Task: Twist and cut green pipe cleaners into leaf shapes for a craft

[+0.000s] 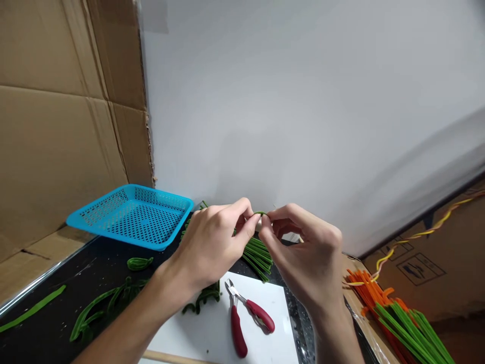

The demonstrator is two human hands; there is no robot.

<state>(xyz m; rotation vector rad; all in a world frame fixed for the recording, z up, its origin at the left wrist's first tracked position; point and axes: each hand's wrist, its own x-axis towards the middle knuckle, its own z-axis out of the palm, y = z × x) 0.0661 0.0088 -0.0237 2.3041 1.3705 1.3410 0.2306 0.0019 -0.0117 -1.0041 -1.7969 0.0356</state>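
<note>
From where I stand, the head camera's view is the only one, and it looks down on two hands at work above the counter (34,336). The left hand (215,237) and the right hand (306,242) have each brought thumb and forefinger together, a tight pinch on one short green stem (260,213). The stem is held up between them, against the pale wall, slightly bowed; most of it is hidden by the fingertips.

I'd judge the work to be partway along. A small green loop (139,263), a heap of curled green pieces (121,293) and some wavy dark green pieces (206,294) look already shaped, while the bundle of straight green stems (258,258) behind the hands looks unworked. The red-handled nippers (235,319) lie on the white board (280,316), their handles spread.

The blue basket (146,222) stands at the left rear, its perforated floor showing. On the right, orange stems (369,288) and bright green stems (413,326) lie together; I cannot tell whether a container holds them.
</note>
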